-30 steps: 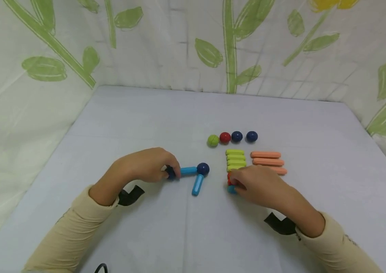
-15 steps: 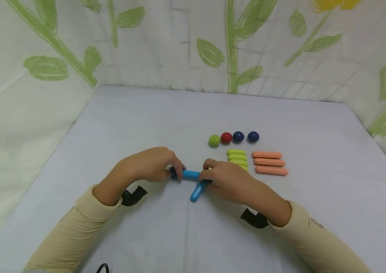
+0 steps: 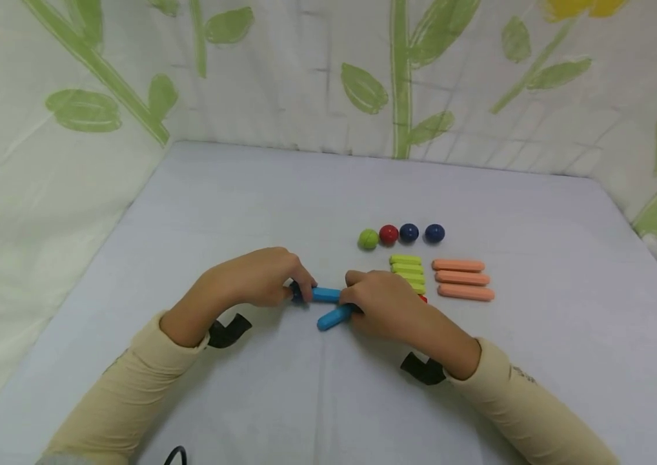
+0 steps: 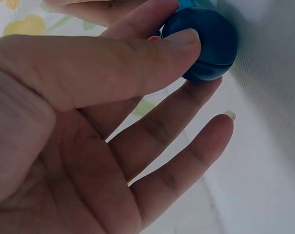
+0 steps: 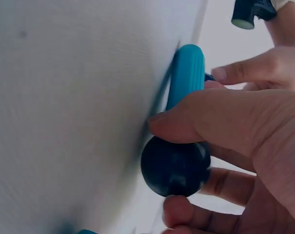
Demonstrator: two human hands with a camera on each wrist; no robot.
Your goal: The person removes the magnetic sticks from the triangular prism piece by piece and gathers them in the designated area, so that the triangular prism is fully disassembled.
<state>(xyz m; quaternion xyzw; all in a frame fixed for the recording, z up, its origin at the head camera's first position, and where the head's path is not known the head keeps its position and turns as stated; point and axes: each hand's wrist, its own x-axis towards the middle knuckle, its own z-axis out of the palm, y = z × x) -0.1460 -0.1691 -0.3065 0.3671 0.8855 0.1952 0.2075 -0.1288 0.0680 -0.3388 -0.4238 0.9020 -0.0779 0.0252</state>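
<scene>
My left hand (image 3: 259, 278) pinches a dark blue ball (image 4: 213, 41) between thumb and fingers, close over the white tabletop. A light blue stick (image 3: 326, 295) runs right from that ball toward my right hand (image 3: 389, 305). There, my right fingers grip a second dark blue ball (image 5: 175, 168), which they hide in the head view. From this second ball another light blue stick (image 3: 334, 318) slants down and left, its near end free. In the right wrist view the thumb lies over a light blue stick (image 5: 187, 70) right at the ball.
Behind my right hand lie several lime sticks (image 3: 406, 268) and a partly hidden red stick (image 3: 423, 299). Orange sticks (image 3: 462, 278) lie to their right. Further back a green ball (image 3: 368, 239), a red ball (image 3: 389, 234) and two dark blue balls (image 3: 409, 233) form a row.
My right hand has moved left from the stick piles to the second ball. The slanting light blue stick has swung, its free end now further left. My left hand keeps its pinch, shifted slightly right.
</scene>
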